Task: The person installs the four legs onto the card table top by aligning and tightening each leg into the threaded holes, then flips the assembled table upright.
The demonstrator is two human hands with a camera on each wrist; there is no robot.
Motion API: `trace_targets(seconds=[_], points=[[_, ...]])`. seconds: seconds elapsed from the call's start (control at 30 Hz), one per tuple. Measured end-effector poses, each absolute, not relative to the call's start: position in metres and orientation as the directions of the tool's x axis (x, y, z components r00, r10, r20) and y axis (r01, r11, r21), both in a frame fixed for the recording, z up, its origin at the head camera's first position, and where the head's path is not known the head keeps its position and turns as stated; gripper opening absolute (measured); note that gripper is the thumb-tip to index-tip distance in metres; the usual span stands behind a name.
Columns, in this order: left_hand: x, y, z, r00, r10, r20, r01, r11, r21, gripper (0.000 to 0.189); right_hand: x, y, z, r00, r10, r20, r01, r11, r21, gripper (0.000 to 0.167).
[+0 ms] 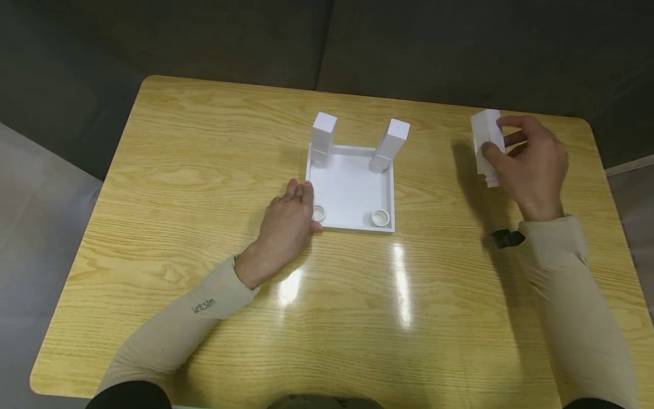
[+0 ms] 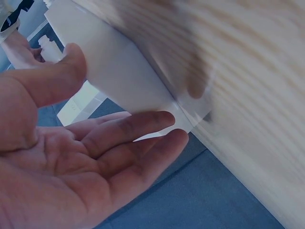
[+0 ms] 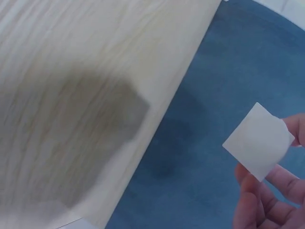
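Your right hand (image 1: 539,162) pinches one white oblong block (image 1: 482,136), two o'clock from one white square tray (image 1: 349,190); your left hand (image 1: 286,227), fingers extended, touches its nine-o'clock side. It holds two upright white blocks (image 1: 323,136), two round white sockets (image 1: 380,218); glossy yellow wood-grain table (image 1: 204,170), dark wall (image 1: 409,51) at twelve

In the head view, two glare streaks (image 1: 402,287) mark the desk (image 1: 204,142) and shadow (image 1: 466,176) falls at right; wrist views appear bluish, soft.
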State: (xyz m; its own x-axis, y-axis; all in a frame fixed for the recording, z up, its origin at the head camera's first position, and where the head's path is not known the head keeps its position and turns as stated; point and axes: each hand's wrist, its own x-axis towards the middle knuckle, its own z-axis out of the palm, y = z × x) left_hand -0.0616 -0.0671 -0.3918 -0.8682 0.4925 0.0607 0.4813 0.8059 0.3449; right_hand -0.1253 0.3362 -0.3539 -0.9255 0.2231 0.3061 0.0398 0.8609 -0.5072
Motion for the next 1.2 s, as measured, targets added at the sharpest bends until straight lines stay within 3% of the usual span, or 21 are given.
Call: trace_targets(seconds=[1.2], points=[[-0.062,-0.068,-0.391,-0.876,0.481,0.04,0.461,0.809,0.365,0.081,-0.094,0.257,-0.307,-0.877,0.103,0.469,-0.275,0.692,-0.668,0.039]])
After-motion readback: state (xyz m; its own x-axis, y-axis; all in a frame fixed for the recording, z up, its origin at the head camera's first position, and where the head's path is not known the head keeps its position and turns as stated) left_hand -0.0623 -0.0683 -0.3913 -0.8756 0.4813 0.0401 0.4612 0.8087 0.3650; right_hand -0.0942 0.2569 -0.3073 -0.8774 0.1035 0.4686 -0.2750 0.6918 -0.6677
